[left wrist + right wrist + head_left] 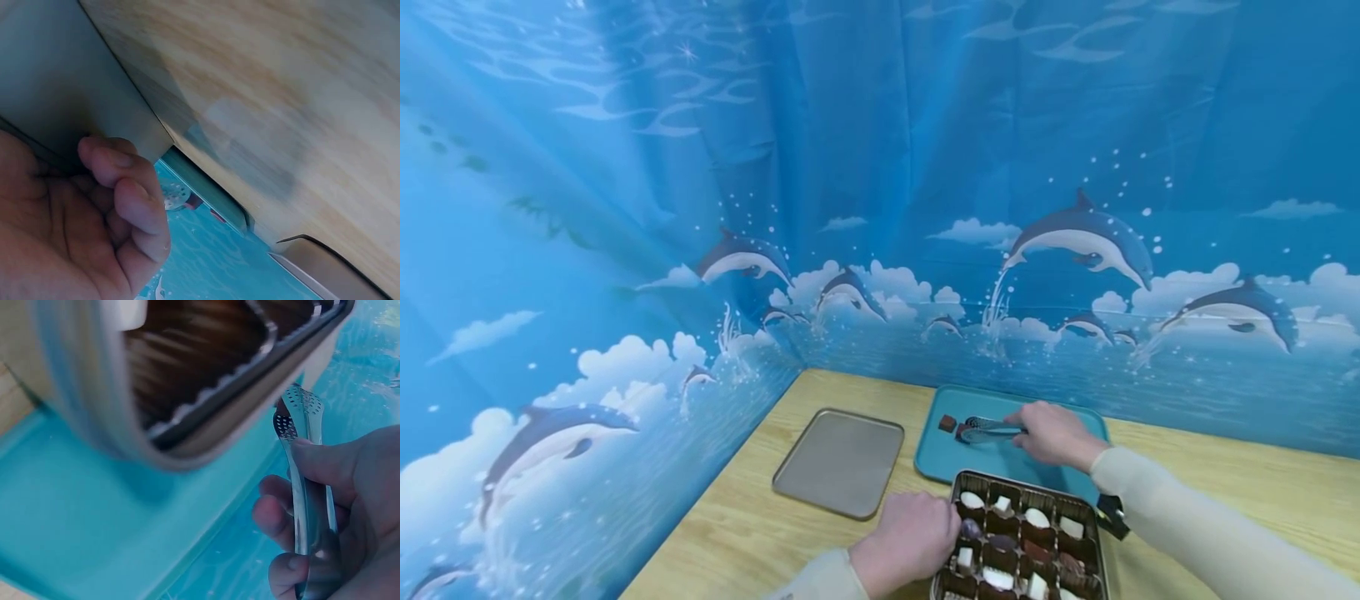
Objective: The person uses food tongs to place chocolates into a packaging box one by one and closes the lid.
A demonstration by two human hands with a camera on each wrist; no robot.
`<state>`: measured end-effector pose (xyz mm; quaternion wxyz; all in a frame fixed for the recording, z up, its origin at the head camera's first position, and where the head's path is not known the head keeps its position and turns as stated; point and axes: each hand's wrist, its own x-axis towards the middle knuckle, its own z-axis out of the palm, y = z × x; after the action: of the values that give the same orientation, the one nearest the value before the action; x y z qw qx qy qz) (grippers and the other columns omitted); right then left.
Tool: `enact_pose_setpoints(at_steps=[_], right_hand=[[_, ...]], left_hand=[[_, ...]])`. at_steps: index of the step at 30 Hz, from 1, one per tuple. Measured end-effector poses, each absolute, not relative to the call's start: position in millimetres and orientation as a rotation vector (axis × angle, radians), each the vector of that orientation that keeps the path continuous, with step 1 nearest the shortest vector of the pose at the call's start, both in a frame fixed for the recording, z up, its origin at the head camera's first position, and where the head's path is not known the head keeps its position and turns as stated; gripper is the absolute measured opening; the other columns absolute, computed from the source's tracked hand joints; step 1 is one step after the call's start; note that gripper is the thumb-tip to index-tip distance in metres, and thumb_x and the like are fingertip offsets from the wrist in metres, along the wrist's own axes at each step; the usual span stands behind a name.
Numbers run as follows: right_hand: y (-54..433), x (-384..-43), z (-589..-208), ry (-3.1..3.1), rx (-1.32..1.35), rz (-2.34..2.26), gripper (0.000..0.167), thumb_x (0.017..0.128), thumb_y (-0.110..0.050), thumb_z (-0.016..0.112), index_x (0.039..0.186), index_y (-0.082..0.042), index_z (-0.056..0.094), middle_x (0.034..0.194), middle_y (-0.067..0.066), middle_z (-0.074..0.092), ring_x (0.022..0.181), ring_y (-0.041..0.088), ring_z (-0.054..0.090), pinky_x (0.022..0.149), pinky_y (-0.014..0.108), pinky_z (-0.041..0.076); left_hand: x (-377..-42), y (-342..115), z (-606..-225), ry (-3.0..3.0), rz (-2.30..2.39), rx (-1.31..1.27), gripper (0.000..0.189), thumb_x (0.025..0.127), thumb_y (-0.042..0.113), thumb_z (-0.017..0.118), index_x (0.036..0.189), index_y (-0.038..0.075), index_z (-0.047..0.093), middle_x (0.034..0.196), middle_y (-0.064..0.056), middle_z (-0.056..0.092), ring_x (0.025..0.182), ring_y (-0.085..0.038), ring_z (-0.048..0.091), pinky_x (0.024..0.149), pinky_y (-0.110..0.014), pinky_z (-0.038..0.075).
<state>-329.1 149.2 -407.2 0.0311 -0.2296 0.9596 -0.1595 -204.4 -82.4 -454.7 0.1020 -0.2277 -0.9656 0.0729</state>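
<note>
My right hand (1054,433) grips metal tongs (992,428) with perforated ends over the teal tray (934,462). The tong tips are around a small brown chocolate square (961,432). A second brown square (947,423) lies on the tray just left of it. At the near side, my left hand (913,533) holds the left rim of a box of chocolates (956,483), its fingers curled against the outer wall in the left wrist view. Several white, brown and dark purple pieces fill the box's brown compartments.
A flat grey-brown tray (842,462) lies on the wooden table (722,533) to the left. The box's far edge overlaps the teal tray's near edge in the head view. A blue dolphin-print curtain (887,167) stands behind and left of the table.
</note>
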Motion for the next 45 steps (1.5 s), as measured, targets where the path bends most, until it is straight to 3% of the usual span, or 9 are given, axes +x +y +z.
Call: enact_pose_setpoints(at_steps=[2, 6, 11, 15, 18, 25, 32, 39, 45], right_hand=[[152, -324, -403, 2.961, -0.72, -0.51, 0.037, 0.094, -0.012, 0.069, 0.13, -0.006, 0.067, 0.123, 0.016, 0.07, 0.044, 0.01, 0.028, 0.045, 0.027, 0.029], [160, -309, -391, 2.968, -0.75, -0.518, 0.038, 0.095, -0.014, 0.068, 0.133, -0.008, 0.065, 0.1, 0.011, 0.075, 0.041, 0.01, 0.025, 0.044, 0.026, 0.027], [169, -289, -374, 2.979, -0.8, -0.514, 0.04, 0.094, -0.016, 0.069, 0.134, -0.008, 0.064, 0.086, 0.003, 0.072, 0.041, 0.008, 0.029, 0.046, 0.026, 0.03], [176, -274, -363, 2.984, -0.802, -0.503, 0.042, 0.094, -0.019, 0.07, 0.134, -0.01, 0.064, 0.102, 0.009, 0.075, 0.043, 0.008, 0.033, 0.048, 0.027, 0.032], [184, -258, -358, 2.988, -0.823, -0.505, 0.042, 0.092, -0.022, 0.071, 0.133, -0.012, 0.065, 0.123, 0.012, 0.071, 0.045, 0.006, 0.038, 0.049, 0.027, 0.034], [202, -220, -354, 2.975, -0.925, -0.485, 0.041, 0.089, -0.024, 0.074, 0.13, -0.018, 0.068, 0.113, -0.003, 0.074, 0.069, -0.006, 0.058, 0.055, 0.024, 0.04], [220, -191, -364, 2.923, -0.976, -0.439, 0.043, 0.089, -0.034, 0.073, 0.131, -0.024, 0.067, 0.12, -0.004, 0.073, 0.101, 0.018, 0.072, 0.07, 0.03, 0.057], [227, -176, -381, 2.752, -0.999, -0.48, 0.04, 0.09, -0.036, 0.072, 0.127, -0.022, 0.07, 0.115, 0.0, 0.075, 0.092, 0.01, 0.072, 0.066, 0.027, 0.056], [225, -168, -393, 2.66, -1.009, -0.525, 0.043, 0.09, -0.04, 0.071, 0.128, -0.019, 0.07, 0.117, 0.007, 0.074, 0.093, 0.013, 0.074, 0.068, 0.03, 0.059]], left_hand=[[-204, -82, -455, -2.851, 0.212, -0.671, 0.038, 0.099, 0.033, 0.054, 0.065, 0.019, 0.05, 0.059, 0.004, 0.052, 0.051, -0.017, 0.055, 0.04, -0.036, 0.038], [-203, -81, -455, -2.849, 0.193, -0.67, 0.039, 0.101, 0.033, 0.052, 0.064, 0.019, 0.05, 0.059, 0.004, 0.052, 0.05, -0.017, 0.055, 0.039, -0.036, 0.039], [-204, -81, -454, -2.846, 0.215, -0.679, 0.038, 0.101, 0.034, 0.052, 0.065, 0.019, 0.051, 0.059, 0.004, 0.051, 0.05, -0.016, 0.055, 0.04, -0.035, 0.039], [-205, -82, -454, -2.853, 0.237, -0.682, 0.037, 0.1, 0.034, 0.054, 0.066, 0.019, 0.052, 0.06, 0.004, 0.053, 0.051, -0.017, 0.055, 0.039, -0.036, 0.04], [-204, -82, -454, -2.876, 0.23, -0.683, 0.037, 0.101, 0.034, 0.053, 0.067, 0.019, 0.052, 0.06, 0.004, 0.053, 0.051, -0.017, 0.055, 0.04, -0.035, 0.04], [-205, -83, -456, -2.871, 0.269, -0.703, 0.038, 0.103, 0.034, 0.05, 0.068, 0.02, 0.05, 0.058, 0.005, 0.048, 0.048, -0.014, 0.049, 0.039, -0.031, 0.037], [-209, -84, -452, -2.839, 0.274, -0.729, 0.039, 0.104, 0.033, 0.048, 0.067, 0.019, 0.048, 0.057, 0.004, 0.047, 0.047, -0.015, 0.048, 0.037, -0.031, 0.036], [-211, -83, -451, -2.861, 0.267, -0.726, 0.039, 0.103, 0.033, 0.049, 0.067, 0.019, 0.049, 0.059, 0.003, 0.051, 0.049, -0.016, 0.052, 0.039, -0.034, 0.039], [-210, -83, -453, -2.889, 0.266, -0.714, 0.039, 0.103, 0.035, 0.049, 0.067, 0.019, 0.049, 0.059, 0.004, 0.05, 0.049, -0.015, 0.05, 0.039, -0.033, 0.039]])
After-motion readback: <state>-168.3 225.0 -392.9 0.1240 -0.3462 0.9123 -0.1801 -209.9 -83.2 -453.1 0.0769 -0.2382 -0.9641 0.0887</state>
